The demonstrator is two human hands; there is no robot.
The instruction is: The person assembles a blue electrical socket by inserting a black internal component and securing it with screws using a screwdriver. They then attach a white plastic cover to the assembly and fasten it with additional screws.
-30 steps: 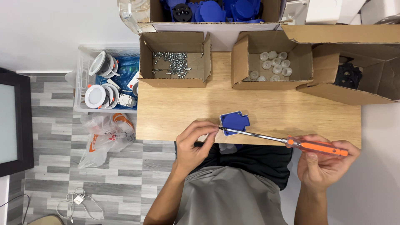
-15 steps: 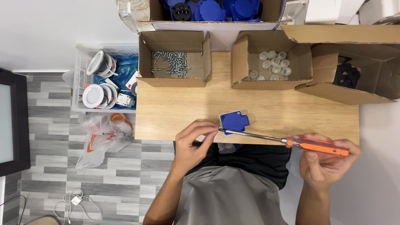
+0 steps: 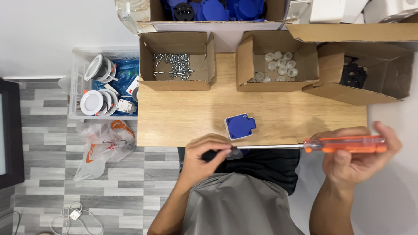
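Observation:
My right hand [image 3: 355, 159] grips the orange handle of a long screwdriver [image 3: 305, 146], whose metal shaft runs left along the wooden table's front edge. My left hand [image 3: 204, 152] is closed around a small dark part with a clear piece at the screwdriver's tip, just below the table edge. A blue square socket part [image 3: 240, 126] lies flat on the wooden table [image 3: 187, 113], a little above the shaft and touched by neither hand.
At the table's back stand open cardboard boxes: one with several screws [image 3: 174, 65], one with clear round caps [image 3: 278, 65], one with black parts [image 3: 353, 75]. A box of blue parts [image 3: 213, 8] sits behind. Left, a plastic crate [image 3: 102, 87] holds round lamps above a plastic bag [image 3: 104, 143].
The blue socket part now lies on the table, clear of my left hand. My left hand has drawn back to the table edge at the screwdriver's tip.

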